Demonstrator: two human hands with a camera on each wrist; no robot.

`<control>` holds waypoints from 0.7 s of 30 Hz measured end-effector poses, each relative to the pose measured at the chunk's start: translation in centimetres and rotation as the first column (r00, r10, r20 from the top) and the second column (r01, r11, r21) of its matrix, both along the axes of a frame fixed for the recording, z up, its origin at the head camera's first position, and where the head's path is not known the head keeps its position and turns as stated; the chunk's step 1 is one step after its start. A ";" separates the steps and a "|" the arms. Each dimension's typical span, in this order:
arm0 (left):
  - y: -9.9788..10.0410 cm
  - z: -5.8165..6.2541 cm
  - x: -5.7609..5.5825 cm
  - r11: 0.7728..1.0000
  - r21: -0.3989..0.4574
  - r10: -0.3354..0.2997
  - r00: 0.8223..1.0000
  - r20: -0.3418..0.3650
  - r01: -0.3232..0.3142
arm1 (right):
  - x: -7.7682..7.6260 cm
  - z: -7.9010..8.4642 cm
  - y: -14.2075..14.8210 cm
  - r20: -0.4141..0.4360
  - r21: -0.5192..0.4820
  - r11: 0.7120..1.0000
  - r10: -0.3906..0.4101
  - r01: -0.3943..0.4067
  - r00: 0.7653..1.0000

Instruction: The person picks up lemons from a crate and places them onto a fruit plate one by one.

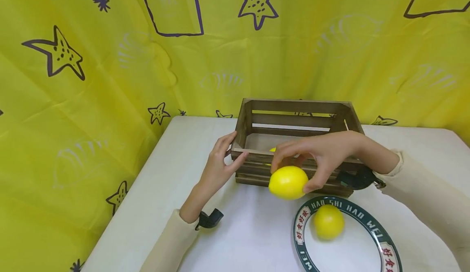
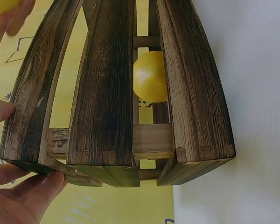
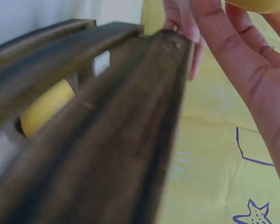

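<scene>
A yellow lemon [image 1: 288,183] is pinched between the thumb and fingers of my right hand [image 1: 319,155], in front of the dark wooden crate [image 1: 253,168]. My left hand [image 1: 222,158] grips the crate's near left corner, thumb on the front and fingers round the side. Another lemon [image 2: 150,77] shows through the slats inside the crate in the left wrist view. On the white plate [image 1: 298,225] with its green lettered rim lies a further yellow lemon [image 1: 329,222].
The crate stands on a white table [image 1: 158,174] close to a yellow curtain [image 1: 205,60] printed with starfish. The plate sits at the front right, just before the crate. Dark wrist cameras [image 1: 210,219] are strapped under both wrists.
</scene>
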State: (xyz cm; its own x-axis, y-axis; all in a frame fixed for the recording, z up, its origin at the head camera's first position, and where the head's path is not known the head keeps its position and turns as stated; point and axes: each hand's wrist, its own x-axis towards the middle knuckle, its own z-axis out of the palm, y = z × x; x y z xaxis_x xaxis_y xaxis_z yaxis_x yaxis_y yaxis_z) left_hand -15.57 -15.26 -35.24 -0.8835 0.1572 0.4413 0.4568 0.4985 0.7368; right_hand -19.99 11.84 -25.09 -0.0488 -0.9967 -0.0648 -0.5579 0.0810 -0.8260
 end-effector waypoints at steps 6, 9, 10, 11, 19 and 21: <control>-0.1 -0.3 0.2 1.000 0.009 0.017 1.000 0.003 -0.017 | 1.2 -1.1 0.6 0.039 0.079 0.996 0.043 -0.046 0.998; 0.0 -0.3 0.1 1.000 0.007 0.013 1.000 -0.002 -0.013 | 1.6 -1.8 1.0 0.051 0.094 0.993 0.059 -0.064 0.997; 0.0 -0.2 0.1 1.000 0.005 0.010 1.000 -0.003 -0.010 | 1.6 -2.1 1.1 0.052 0.093 0.993 0.067 -0.071 0.996; 0.1 -0.2 0.1 1.000 0.005 0.009 1.000 -0.003 -0.009 | 1.7 -2.4 1.3 0.060 0.100 0.992 0.068 -0.074 0.996; 0.2 -0.3 -0.1 1.000 -0.004 0.014 1.000 -0.013 -0.014 | 2.5 -5.3 2.1 0.155 0.104 0.985 0.124 -0.141 0.980; 0.3 -0.4 -0.2 1.000 -0.006 0.011 1.000 -0.017 -0.011 | 2.7 -5.9 2.3 0.114 0.097 0.985 0.135 -0.146 0.984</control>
State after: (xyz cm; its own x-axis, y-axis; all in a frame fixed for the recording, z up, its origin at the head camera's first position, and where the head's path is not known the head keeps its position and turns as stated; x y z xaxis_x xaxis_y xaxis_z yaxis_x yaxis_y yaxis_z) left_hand -15.76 -14.98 -35.60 -0.8774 0.1506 0.4556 0.4640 0.5082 0.7255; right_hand -17.29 14.13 -31.03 0.1043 -0.9806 -0.1660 -0.4787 0.0968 -0.8726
